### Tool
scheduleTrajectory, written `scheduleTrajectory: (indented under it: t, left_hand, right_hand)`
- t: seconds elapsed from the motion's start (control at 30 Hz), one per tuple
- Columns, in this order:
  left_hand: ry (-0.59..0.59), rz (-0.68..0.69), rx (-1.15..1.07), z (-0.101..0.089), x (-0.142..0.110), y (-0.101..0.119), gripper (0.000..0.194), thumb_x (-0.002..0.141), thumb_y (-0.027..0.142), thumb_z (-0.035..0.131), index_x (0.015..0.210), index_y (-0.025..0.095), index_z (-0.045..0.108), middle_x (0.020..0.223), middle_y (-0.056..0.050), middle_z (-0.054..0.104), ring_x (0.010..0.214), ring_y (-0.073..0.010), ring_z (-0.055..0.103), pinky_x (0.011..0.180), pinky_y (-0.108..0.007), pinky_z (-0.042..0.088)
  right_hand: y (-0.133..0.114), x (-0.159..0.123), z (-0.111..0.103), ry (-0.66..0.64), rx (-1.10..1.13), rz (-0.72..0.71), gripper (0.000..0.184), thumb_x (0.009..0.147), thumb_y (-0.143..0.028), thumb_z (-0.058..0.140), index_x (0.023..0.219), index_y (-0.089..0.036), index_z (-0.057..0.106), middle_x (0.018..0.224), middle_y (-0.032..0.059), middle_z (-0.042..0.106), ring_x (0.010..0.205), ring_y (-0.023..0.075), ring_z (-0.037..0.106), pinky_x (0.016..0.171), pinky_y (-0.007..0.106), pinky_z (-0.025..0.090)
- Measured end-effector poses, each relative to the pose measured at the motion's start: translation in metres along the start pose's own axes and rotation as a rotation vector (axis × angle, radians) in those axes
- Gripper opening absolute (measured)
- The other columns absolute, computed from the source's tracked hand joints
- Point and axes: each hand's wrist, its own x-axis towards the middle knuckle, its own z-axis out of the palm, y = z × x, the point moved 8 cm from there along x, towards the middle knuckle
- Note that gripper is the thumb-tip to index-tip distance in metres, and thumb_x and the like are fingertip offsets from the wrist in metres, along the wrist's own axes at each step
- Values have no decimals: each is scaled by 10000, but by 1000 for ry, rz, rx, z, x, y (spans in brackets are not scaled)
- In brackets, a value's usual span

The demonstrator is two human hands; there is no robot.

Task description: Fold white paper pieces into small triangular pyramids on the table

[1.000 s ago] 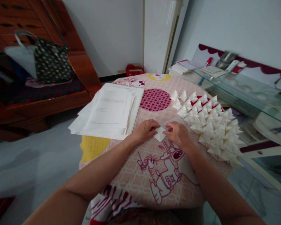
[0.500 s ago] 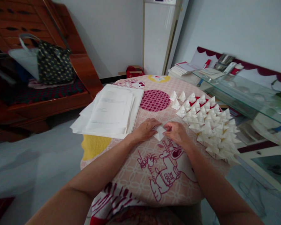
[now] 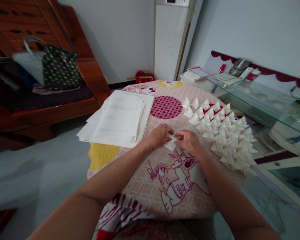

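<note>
Between my two hands is a small folded piece of white paper (image 3: 170, 144), low over the patterned tablecloth (image 3: 140, 186). My left hand (image 3: 161, 135) grips its left side with bent fingers. On the opposite side, my right hand (image 3: 188, 140) pinches the paper's upper right edge. The fingers partly cover the paper, so its exact folds are hard to make out. To the right stand many pointed folded paper pieces (image 3: 221, 130) in close rows. A stack of white sheets (image 3: 117, 115), some with print, lies to the left.
Along the right runs a glass shelf (image 3: 270, 103) with a pile of booklets (image 3: 196, 73) at its far end. A wooden bench (image 3: 90, 76) with a dotted bag (image 3: 61, 68) stands at the left. Behind the table rises a tall white cabinet-like unit (image 3: 170, 40).
My left fingers have shifted slightly on the paper, whose top edge now looks lifted between the hands. The whole view has moved a little.
</note>
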Motion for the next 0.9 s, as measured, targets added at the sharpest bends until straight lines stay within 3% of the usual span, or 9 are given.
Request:
scheduleTrajectory:
  t: [0.3,0.4,0.5,0.57,0.73,0.9]
  left_hand:
    - [10,-116,-333,-8,-3,-21,93,772,240,702,769,153,671,705,10,622,679,-127,553,665,-252,427]
    - [146,-209,-526,-15,-6,-34,111,768,227,698,732,145,633,655,20,602,625,-103,527,597,-226,390]
    - [310,-311,-782,-20,-10,-45,93,788,210,674,813,145,612,661,30,593,557,-79,511,534,-203,386]
    - [349,-350,-957,-19,-13,-47,131,796,193,670,897,144,604,662,37,593,520,-69,518,508,-191,404]
    - [292,-381,-1123,-14,-15,-38,288,751,127,728,1008,129,598,697,37,622,561,-79,598,551,-201,518]
    - [161,-414,-1174,-1,-18,-29,629,748,78,730,1331,109,498,670,33,660,559,-128,661,568,-247,568]
  right_hand:
    - [15,3,-3,90,293,84,263,743,-268,788,984,-166,762,788,55,751,718,196,702,671,300,534]
    - [19,3,1,67,470,141,260,783,-362,752,953,-166,740,753,45,737,584,162,667,542,266,510]
    - [19,1,11,-18,653,195,266,781,-417,740,878,-171,708,741,39,733,482,122,613,415,219,426]
    - [16,0,16,-65,750,201,279,753,-426,756,823,-165,687,740,50,734,489,119,619,387,199,398]
    - [8,-1,21,-125,925,189,315,723,-445,772,764,-149,672,736,79,740,531,132,653,424,199,452]
    - [15,1,18,-59,1028,269,223,716,-347,766,764,-164,648,649,47,710,495,135,638,424,211,470]
